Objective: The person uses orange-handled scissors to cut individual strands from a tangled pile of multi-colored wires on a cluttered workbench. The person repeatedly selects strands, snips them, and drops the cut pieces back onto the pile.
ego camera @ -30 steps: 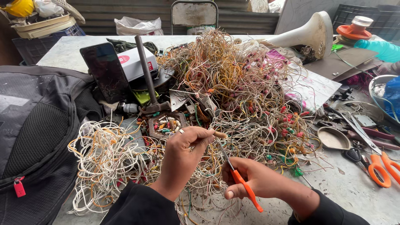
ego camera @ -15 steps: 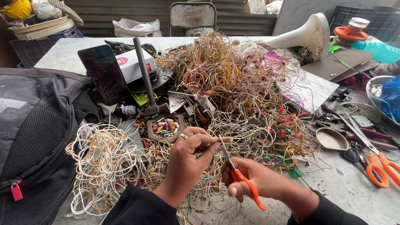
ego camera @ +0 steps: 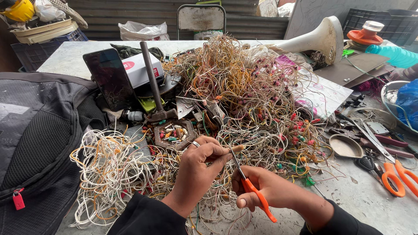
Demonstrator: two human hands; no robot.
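A grey worktable [ego camera: 370, 204] is stretching across the view, and a big black backpack [ego camera: 39, 143] is lying over its left side with a small red padlock hanging from a zip. Beside the pack, a broad tangled heap of thin wires [ego camera: 248, 95] in tan, white, red and green is spreading over the middle of the table, with a paler bundle of white and orange wires [ego camera: 109, 174] sitting just to its left front. Behind the heap a cream funnel-shaped horn [ego camera: 318, 41] is lying on its side, and a dark phone [ego camera: 106, 78] is leaning upright against a white box near a hammer [ego camera: 154, 87] standing on its head. At the right edge a second pair of orange-handled scissors [ego camera: 398, 174] is resting among metal tools, well apart from the hands. The left hand [ego camera: 198, 169] is hovering over the near edge of the heap, its thumb and forefinger pinched tightly on a short wire end [ego camera: 237, 148], the other fingers curled in. Just beside it the right hand [ego camera: 270, 189] is gripping the orange-handled scissors [ego camera: 248, 182], fingers closed through the loops, with the blades pointing up to the pinched wire; whether they are touching it I cannot tell.
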